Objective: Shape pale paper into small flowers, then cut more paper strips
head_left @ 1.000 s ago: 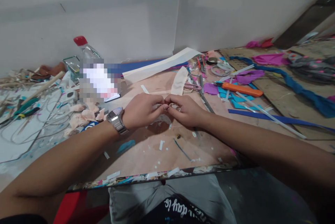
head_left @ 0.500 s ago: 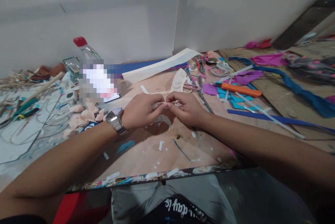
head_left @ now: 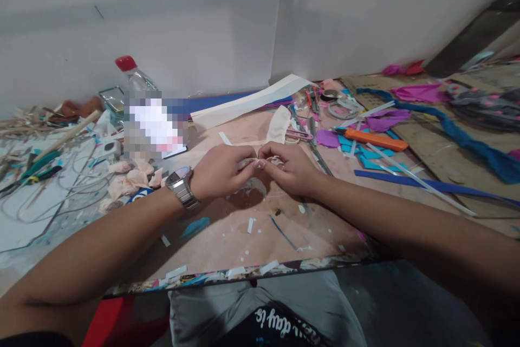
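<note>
My left hand and my right hand meet over the middle of the table, fingertips touching. Both are closed in a pinch on a thin, pale strip, mostly covered by the fingers; its material is hard to tell. Another whitish piece shows just below the left hand, and I cannot tell whether it joins the strip. Behind the right hand lies a curved cream piece, with a pink-handled tool beside it.
On the right are an orange cutter knife, blue and purple scraps, and a long blue strip. To the left lie peach crumpled pieces, green-handled pliers, a phone and a red-capped bottle. A long cream strip lies behind.
The view has shifted very slightly. Both hands keep their pinch on the pale strip with almost no visible movement.
</note>
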`<state>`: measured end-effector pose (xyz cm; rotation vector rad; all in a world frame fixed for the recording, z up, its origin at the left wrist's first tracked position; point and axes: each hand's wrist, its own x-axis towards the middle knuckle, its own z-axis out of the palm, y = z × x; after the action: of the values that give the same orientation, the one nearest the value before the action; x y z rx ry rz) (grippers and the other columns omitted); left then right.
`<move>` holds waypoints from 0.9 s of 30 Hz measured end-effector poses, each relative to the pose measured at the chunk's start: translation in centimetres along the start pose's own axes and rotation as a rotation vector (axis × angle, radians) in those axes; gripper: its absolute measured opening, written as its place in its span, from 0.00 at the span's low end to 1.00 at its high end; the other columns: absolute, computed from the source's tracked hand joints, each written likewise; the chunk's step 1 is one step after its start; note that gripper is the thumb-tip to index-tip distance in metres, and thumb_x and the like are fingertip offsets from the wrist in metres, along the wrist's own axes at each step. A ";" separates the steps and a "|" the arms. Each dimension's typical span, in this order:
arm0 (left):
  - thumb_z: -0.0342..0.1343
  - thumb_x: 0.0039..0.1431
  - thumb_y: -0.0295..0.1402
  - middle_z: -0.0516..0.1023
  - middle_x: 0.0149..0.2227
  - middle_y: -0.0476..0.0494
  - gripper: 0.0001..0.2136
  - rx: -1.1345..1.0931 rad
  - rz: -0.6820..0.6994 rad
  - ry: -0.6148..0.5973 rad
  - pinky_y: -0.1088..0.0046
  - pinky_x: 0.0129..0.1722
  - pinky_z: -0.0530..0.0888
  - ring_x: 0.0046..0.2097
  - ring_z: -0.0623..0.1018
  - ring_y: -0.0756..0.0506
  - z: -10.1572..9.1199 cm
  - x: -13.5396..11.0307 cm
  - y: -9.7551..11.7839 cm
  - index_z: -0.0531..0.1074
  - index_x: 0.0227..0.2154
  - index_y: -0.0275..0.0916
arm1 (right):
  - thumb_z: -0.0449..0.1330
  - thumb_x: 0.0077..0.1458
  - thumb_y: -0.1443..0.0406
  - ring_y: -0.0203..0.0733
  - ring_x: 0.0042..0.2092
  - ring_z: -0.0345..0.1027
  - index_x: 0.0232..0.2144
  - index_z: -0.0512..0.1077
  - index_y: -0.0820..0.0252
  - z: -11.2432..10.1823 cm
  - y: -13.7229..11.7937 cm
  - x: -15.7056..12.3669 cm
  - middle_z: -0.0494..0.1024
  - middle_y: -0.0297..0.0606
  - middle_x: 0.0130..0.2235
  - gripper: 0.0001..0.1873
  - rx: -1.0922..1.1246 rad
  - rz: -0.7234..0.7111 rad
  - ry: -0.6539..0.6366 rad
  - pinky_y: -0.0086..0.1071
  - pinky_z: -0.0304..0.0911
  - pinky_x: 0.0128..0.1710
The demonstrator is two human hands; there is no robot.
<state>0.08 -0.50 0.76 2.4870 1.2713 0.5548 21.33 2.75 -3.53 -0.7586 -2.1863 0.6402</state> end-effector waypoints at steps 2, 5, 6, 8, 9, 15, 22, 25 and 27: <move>0.48 0.71 0.45 0.80 0.29 0.44 0.19 0.009 -0.002 -0.005 0.69 0.32 0.63 0.29 0.74 0.47 0.0 0.0 0.0 0.79 0.36 0.38 | 0.59 0.64 0.61 0.39 0.33 0.70 0.35 0.73 0.59 0.0 0.0 0.0 0.79 0.35 0.33 0.08 0.003 -0.001 -0.009 0.31 0.61 0.36; 0.48 0.70 0.44 0.81 0.30 0.44 0.18 0.023 0.004 -0.011 0.69 0.33 0.63 0.30 0.74 0.47 0.1 0.0 -0.1 0.79 0.37 0.38 | 0.58 0.64 0.60 0.39 0.33 0.70 0.35 0.73 0.59 0.0 0.0 0.1 0.79 0.35 0.33 0.09 0.002 0.001 -0.028 0.31 0.61 0.36; 0.48 0.70 0.43 0.81 0.30 0.44 0.18 0.029 0.007 -0.014 0.68 0.33 0.63 0.30 0.75 0.46 0.2 0.0 -0.1 0.79 0.37 0.38 | 0.58 0.64 0.60 0.39 0.33 0.70 0.35 0.73 0.59 0.0 0.0 0.1 0.79 0.36 0.33 0.09 -0.002 0.004 -0.039 0.31 0.61 0.36; 0.48 0.70 0.43 0.81 0.31 0.43 0.18 0.039 0.008 -0.021 0.68 0.33 0.64 0.31 0.76 0.45 0.3 0.0 -0.1 0.79 0.38 0.38 | 0.57 0.64 0.60 0.39 0.34 0.71 0.35 0.74 0.60 0.0 0.0 0.1 0.80 0.37 0.34 0.10 -0.010 0.009 -0.059 0.31 0.61 0.36; 0.48 0.70 0.43 0.82 0.31 0.43 0.18 0.043 0.007 -0.025 0.68 0.34 0.64 0.32 0.76 0.45 0.3 0.0 -0.1 0.80 0.38 0.38 | 0.57 0.64 0.60 0.40 0.34 0.72 0.35 0.74 0.60 0.0 0.0 0.1 0.80 0.37 0.34 0.10 -0.012 0.011 -0.068 0.31 0.61 0.36; 0.48 0.70 0.42 0.81 0.29 0.43 0.18 0.067 -0.001 -0.036 0.68 0.33 0.63 0.31 0.76 0.45 0.3 0.0 0.0 0.80 0.37 0.38 | 0.57 0.64 0.60 0.40 0.35 0.73 0.35 0.75 0.60 0.0 0.0 0.1 0.81 0.37 0.34 0.11 -0.011 0.013 -0.091 0.31 0.61 0.36; 0.47 0.70 0.43 0.81 0.31 0.43 0.18 0.075 0.008 -0.044 0.68 0.34 0.63 0.32 0.77 0.44 0.6 0.0 0.1 0.78 0.35 0.38 | 0.57 0.62 0.61 0.41 0.35 0.74 0.35 0.75 0.61 0.0 0.3 0.0 0.81 0.38 0.34 0.10 -0.026 0.010 -0.128 0.31 0.62 0.36; 0.48 0.70 0.43 0.81 0.31 0.43 0.18 0.083 0.007 -0.049 0.68 0.33 0.62 0.32 0.77 0.44 0.6 -0.1 0.2 0.78 0.34 0.38 | 0.56 0.63 0.61 0.41 0.34 0.73 0.35 0.75 0.61 0.0 0.5 0.0 0.80 0.37 0.33 0.10 -0.036 0.016 -0.152 0.31 0.61 0.35; 0.48 0.69 0.43 0.81 0.31 0.43 0.17 0.086 0.007 -0.045 0.68 0.33 0.62 0.32 0.77 0.44 0.6 0.0 0.2 0.77 0.34 0.38 | 0.55 0.64 0.60 0.40 0.33 0.72 0.34 0.74 0.61 0.1 0.6 0.0 0.79 0.37 0.31 0.12 -0.043 0.022 -0.172 0.31 0.59 0.34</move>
<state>0.43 -0.68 0.32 2.5590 1.2961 0.4529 21.50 3.14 -3.96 -0.7761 -2.3573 0.6945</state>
